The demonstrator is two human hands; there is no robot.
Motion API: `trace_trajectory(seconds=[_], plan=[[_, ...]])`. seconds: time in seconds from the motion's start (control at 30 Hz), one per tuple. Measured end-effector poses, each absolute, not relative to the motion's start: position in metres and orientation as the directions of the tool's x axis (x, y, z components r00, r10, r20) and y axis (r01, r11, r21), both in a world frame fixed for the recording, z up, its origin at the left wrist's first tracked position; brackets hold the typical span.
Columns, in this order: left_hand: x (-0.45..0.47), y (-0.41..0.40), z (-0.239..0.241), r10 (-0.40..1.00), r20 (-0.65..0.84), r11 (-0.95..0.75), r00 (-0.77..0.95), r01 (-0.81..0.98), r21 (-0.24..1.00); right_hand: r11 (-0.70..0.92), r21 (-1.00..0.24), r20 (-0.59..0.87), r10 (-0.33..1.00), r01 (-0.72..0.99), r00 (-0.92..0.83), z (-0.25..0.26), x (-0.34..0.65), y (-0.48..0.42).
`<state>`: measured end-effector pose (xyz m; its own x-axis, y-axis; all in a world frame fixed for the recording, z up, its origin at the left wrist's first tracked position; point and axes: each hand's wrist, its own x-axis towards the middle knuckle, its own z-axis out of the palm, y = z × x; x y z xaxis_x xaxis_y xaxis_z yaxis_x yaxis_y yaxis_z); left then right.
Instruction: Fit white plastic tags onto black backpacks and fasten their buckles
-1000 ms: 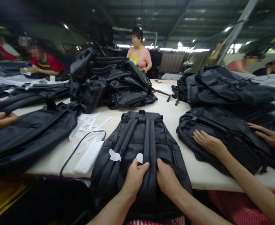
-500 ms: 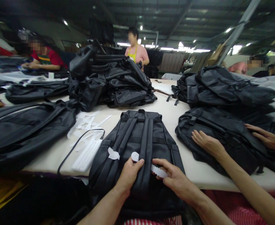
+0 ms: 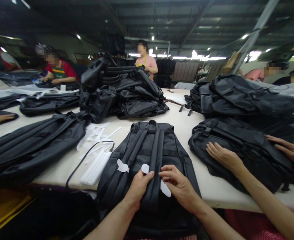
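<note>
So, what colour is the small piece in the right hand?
White piece; the head view shows it.

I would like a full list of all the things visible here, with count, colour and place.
backpack: one, black, straps up, table centre, near edge
backpack piles: two, black, far centre and far right
flat bags: several, black, left
second backpack: one, black, right, under co-worker's hands
stickers: three, white, two on backpack, one at right hand
strips: many, white, left of backpack
cord: one, black, beside strips
table: one, cream
people: several, far side
left hand: on backpack strap
right hand: holding one sticker
</note>
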<state>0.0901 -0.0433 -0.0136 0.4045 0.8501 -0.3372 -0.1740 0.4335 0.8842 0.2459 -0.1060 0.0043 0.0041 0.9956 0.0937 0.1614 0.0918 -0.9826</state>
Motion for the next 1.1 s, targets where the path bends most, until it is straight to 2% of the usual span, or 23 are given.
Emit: trace_trajectory(seconds=[0.1, 0.2, 0.27, 0.33, 0.4, 0.47, 0.53, 0.67, 0.77, 0.9, 1.1], plan=[[0.092, -0.043, -0.013, 0.852, -0.302, 0.419, 0.427, -0.213, 0.883, 0.167, -0.930, 0.180, 0.984, 0.329, 0.011, 0.002, 0.243, -0.109], [0.093, -0.045, -0.013, 0.860, -0.275, 0.405, 0.430, -0.248, 0.880, 0.193, -0.900, 0.220, 0.975, 0.391, 0.024, 0.000, 0.243, -0.111], [0.094, -0.046, -0.013, 0.861, -0.278, 0.406, 0.426, -0.245, 0.881, 0.112, -0.929, 0.160, 0.981, 0.354, 0.109, -0.002, 0.245, -0.108], [0.093, -0.046, -0.012, 0.859, -0.288, 0.404, 0.423, -0.215, 0.889, -0.024, -0.968, 0.030, 0.977, 0.250, 0.209, -0.001, 0.247, -0.104], [0.091, -0.046, -0.011, 0.852, -0.288, 0.398, 0.437, -0.182, 0.899, -0.089, -0.985, -0.054, 0.972, 0.149, 0.227, 0.004, 0.251, -0.100], [0.088, -0.044, -0.012, 0.835, -0.271, 0.385, 0.478, -0.157, 0.910, -0.058, -0.985, -0.032, 0.988, 0.162, 0.154, 0.014, 0.255, -0.095], [0.087, -0.040, -0.014, 0.833, -0.245, 0.340, 0.496, -0.110, 0.934, 0.042, -0.961, 0.055, 0.998, 0.275, 0.039, 0.028, 0.257, -0.088], [0.091, -0.035, -0.020, 0.908, -0.110, 0.106, 0.404, 0.032, 0.994, 0.217, -0.844, 0.169, 0.976, 0.491, -0.140, 0.046, 0.248, -0.070], [0.093, -0.038, -0.021, 0.933, -0.037, 0.006, 0.357, 0.086, 0.996, 0.121, -0.849, 0.089, 0.992, 0.514, -0.085, 0.035, 0.233, -0.056], [0.091, -0.048, -0.021, 0.946, -0.039, -0.017, 0.323, 0.169, 0.985, -0.096, -0.905, -0.062, 0.994, 0.414, 0.095, 0.001, 0.224, -0.049], [0.093, -0.047, -0.027, 0.973, 0.043, -0.106, 0.227, 0.276, 0.955, -0.120, -0.919, -0.053, 0.981, 0.375, 0.184, -0.017, 0.224, -0.051]])
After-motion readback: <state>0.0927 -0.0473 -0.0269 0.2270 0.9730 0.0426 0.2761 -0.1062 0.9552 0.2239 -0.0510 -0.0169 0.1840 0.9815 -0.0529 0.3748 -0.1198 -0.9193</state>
